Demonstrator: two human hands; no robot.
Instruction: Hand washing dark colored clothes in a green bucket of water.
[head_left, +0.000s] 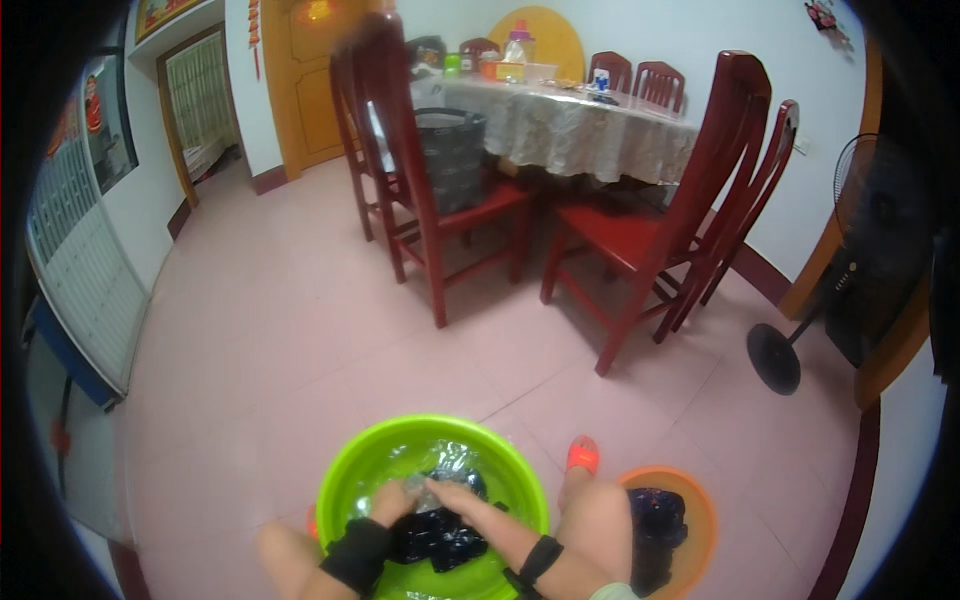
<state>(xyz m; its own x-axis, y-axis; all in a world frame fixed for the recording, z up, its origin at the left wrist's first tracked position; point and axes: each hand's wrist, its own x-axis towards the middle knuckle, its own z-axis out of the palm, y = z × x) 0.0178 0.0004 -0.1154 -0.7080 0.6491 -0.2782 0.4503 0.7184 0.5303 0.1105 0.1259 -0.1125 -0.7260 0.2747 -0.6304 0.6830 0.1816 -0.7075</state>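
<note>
A large lime-green plastic basin (433, 424) stands on the floor between the person's knees, with water and dark wet cloth (439, 536) inside. My left hand (394, 501) and my right hand (455, 499) are close together over the cloth near the basin's middle. Between them is a small pale, translucent thing (415, 486), blurred, which I cannot name; whether either hand grips it does not show clearly. Splashing water glints just beyond the fingers. Black bands wrap both forearms.
An orange basin (705, 517) holding dark clothes (658, 517) stands right of the right knee. Dark red wooden chairs (622, 236) surround a table with a patterned tablecloth (585, 142). A black standing fan (774, 360) is at the right. Tiled floor (300, 367) lies between.
</note>
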